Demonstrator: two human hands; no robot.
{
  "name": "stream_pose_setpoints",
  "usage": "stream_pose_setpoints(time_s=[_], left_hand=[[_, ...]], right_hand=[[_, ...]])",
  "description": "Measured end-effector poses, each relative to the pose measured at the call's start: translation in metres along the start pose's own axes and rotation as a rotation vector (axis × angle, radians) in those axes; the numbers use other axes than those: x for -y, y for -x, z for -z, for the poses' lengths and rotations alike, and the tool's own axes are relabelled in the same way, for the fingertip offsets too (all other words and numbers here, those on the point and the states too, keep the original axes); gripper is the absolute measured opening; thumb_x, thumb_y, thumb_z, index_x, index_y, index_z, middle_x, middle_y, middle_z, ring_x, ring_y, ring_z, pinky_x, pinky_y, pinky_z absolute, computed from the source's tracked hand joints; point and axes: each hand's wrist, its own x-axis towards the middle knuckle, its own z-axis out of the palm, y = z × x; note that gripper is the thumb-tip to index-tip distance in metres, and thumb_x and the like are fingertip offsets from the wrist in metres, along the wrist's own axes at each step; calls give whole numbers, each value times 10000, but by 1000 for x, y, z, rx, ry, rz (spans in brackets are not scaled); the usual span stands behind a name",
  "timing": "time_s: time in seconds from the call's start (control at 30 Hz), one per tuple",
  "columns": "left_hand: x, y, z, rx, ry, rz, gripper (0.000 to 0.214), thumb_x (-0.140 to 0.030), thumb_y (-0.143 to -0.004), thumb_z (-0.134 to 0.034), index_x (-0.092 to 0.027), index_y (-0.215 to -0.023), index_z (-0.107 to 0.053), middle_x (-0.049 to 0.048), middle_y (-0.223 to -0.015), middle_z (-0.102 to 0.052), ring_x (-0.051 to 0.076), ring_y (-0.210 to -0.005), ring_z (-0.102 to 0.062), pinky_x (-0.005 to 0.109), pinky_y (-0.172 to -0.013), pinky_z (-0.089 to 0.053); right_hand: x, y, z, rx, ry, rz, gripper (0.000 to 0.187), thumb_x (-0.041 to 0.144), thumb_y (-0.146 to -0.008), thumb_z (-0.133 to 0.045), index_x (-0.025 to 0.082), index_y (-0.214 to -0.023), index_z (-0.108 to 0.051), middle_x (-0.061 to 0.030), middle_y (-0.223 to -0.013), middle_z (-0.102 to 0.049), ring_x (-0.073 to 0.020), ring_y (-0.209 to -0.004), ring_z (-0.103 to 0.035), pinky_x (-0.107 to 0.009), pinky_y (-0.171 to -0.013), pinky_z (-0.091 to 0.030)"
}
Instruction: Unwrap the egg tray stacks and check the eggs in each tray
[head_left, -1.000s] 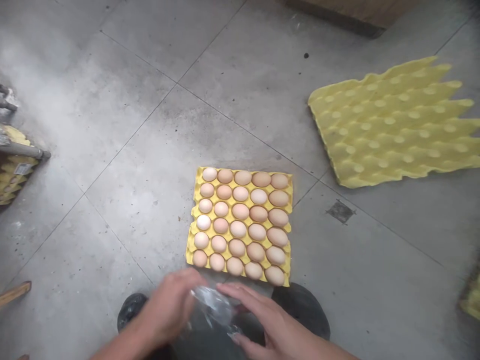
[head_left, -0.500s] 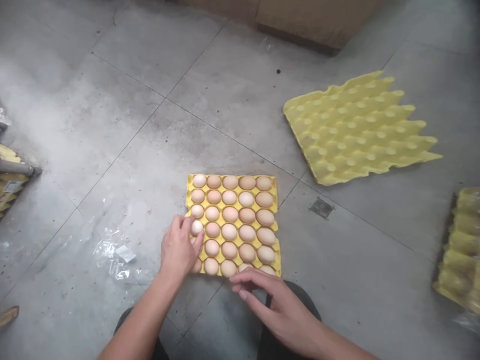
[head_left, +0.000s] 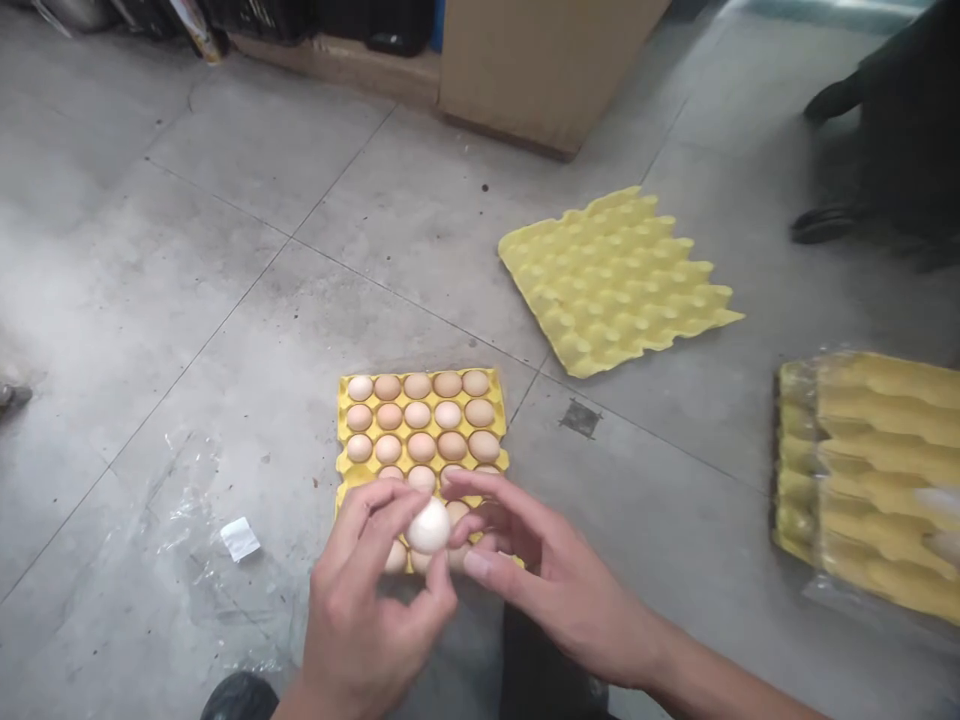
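My left hand (head_left: 379, 590) has the pale egg (head_left: 429, 526) pinched between thumb and fingers over the yellow tray (head_left: 351, 472), and just right of it my right hand (head_left: 532, 560) curves half-open, contact unclear from here.

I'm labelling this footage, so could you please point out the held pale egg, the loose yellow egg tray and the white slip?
Pale egg (head_left: 429, 527), head view, middle of its shell.
Loose yellow egg tray (head_left: 609, 285), head view, middle of its bumpy face.
White slip (head_left: 240, 539), head view, its middle.
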Motion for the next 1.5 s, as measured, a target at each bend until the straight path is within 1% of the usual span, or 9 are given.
stream_pose_setpoints(time_s=[0.1,0.17,0.27,0.57,0.87,0.93,1.17,1.33,1.5], left_hand=[[-26,-4,-3,-33,91,-96,471,-19,-783,-678,-155,-1233,-656,82,-1137,-709,191,-1116,-679,320,-967,-618],[-33,-6,-7,-60,100,-136,474,-11,-771,-663,-145,-1225,-646,85,-1124,-718,196,-1096,-688,326,-946,-627],[-37,-6,-10,-51,81,-193,517,-23,-767,-658,-146,-1267,-629,92,-1131,-720,209,-1085,-698,337,-910,-646],[-52,-10,-9,-88,59,-205,507,-57,-803,-634,-225,-1281,-626,73,-1081,-746,224,-1029,-714,388,-841,-658],[-56,-9,-9,-65,54,-219,511,-33,-801,-658,-199,-1283,-625,75,-1091,-745,219,-1059,-705,380,-880,-634],[-56,-10,-8,-47,32,-257,536,-34,-790,-666,-198,-1298,-619,75,-1093,-751,222,-1060,-710,378,-878,-637],[-60,-8,-10,-45,5,-281,591,-28,-799,-642,-230,-1351,-589,69,-1126,-776,233,-1072,-728,401,-883,-654],[-49,-6,-9,25,-30,-362,661,-9,-773,-657,-196,-1399,-556,81,-1158,-778,228,-1116,-717,376,-913,-655],[-40,-6,-7,23,-35,-321,652,-45,-769,-710,-197,-1384,-555,81,-1165,-757,222,-1126,-709,362,-938,-649]], right_hand=[[27,10,4,108,-41,49,403,413,-932,-718,280,-1306,-645,-49,-1120,-732,-204,-987,-689,-366,-864,-561],[35,17,5,105,-60,78,357,375,-939,-702,268,-1277,-663,-57,-1140,-724,-208,-995,-685,-368,-862,-561],[36,26,5,75,-106,99,359,341,-928,-709,253,-1272,-658,-57,-1123,-706,-207,-999,-671,-385,-895,-564],[34,36,11,123,-190,151,333,299,-938,-688,248,-1265,-646,-69,-1160,-700,-224,-1059,-663,-457,-988,-572],[33,40,13,97,-190,146,296,366,-954,-670,234,-1219,-662,-82,-1169,-686,-240,-1058,-659,-444,-939,-560],[33,40,13,106,-189,151,294,365,-956,-664,230,-1217,-652,-80,-1156,-684,-236,-1051,-657,-438,-933,-557],[35,40,11,110,-181,145,258,320,-913,-703,231,-1146,-636,-37,-1031,-676,-203,-975,-646,-379,-892,-557],[32,39,13,78,-188,123,232,386,-940,-684,220,-1100,-668,-19,-967,-665,-187,-909,-621,-389,-909,-546],[35,41,19,81,-164,161,272,393,-1004,-575,222,-1175,-698,-39,-1022,-697,-204,-948,-615,-418,-961,-521]])
